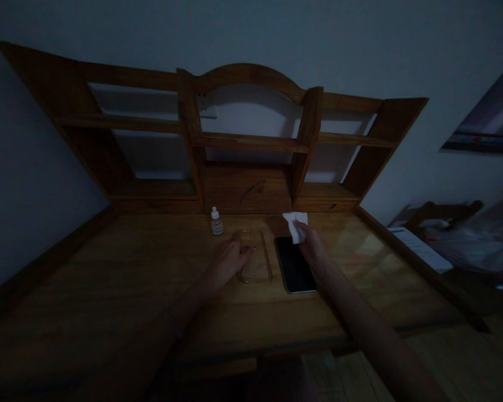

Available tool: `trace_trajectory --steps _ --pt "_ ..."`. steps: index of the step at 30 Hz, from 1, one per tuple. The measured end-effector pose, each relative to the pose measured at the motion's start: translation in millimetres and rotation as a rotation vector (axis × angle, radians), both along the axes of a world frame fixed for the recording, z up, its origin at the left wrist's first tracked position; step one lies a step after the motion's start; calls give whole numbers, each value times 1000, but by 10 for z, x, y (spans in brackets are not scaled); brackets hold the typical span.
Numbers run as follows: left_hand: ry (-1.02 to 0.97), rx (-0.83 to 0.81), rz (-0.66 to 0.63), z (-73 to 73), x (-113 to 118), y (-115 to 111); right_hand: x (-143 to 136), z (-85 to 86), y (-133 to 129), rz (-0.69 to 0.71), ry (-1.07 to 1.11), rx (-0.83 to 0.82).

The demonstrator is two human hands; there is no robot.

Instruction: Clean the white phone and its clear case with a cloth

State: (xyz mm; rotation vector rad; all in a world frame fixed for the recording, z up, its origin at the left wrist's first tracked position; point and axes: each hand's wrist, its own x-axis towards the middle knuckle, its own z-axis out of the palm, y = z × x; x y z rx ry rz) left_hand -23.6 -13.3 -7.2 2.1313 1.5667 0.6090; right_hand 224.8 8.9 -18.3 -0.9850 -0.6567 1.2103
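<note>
A clear phone case [257, 273] with a yellowish edge lies on the wooden desk [151, 268]. My left hand [232, 257] is at its left side, thumb reaching over the case and fingers closed around the edge. To the right of the case, a smartphone [292, 267] lies with its dark face up. Pinched in my right hand [313, 245] is a white tissue [295, 224], held over the phone's upper end; whether it touches the phone is hard to tell. A small dropper bottle [216, 222] with a white cap stands upright beyond my left hand.
A wooden shelf unit [247, 143] rises along the desk's back edge, against the wall. On the right, past the desk's raised side edge, are a white sheet or booklet [421, 249], a wooden chair back [450, 211] and a pale plastic bag [478, 245]. The room is dim.
</note>
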Motion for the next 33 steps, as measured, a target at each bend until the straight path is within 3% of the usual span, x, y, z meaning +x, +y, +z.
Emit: trace_trajectory --steps 5,8,11,18,25,28,33 --pt "159 106 -14 -3 1 -37 10 -14 8 -31 -20 14" --pt "98 281 -14 -9 54 -37 25 -24 21 -53 -31 29" --pt "-47 363 -96 12 156 -77 54 -69 63 -83 -50 37" --pt "-260 140 -358 1 516 -117 88 -302 196 -218 -137 37" --pt "-276 74 -408 -87 806 152 50 -317 162 -317 -231 66" --pt "-273 62 -377 -106 873 146 44 -290 144 -326 -248 74" --pt "-348 -15 -213 -130 1060 74 34 -279 160 -348 -258 68"
